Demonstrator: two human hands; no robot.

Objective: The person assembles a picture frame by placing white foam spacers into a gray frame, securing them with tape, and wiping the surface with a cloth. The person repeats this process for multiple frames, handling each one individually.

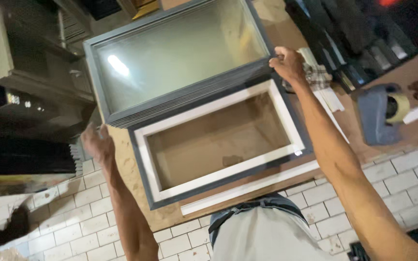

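1. Glazed sash (180,53), upper centre, lies on the desk (131,169) above an empty frame (218,140).
2. Right hand (289,63) clasps its corner; left hand (97,142), blurred, grip unclear.
3. Both ends are best moved level.

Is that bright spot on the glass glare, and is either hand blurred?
Head view: yes, a lamp's glare sits on the glass pane; the left hand is motion-blurred at the frame's edge; the right hand is sharper; the left background is dark, nearly unreadable.
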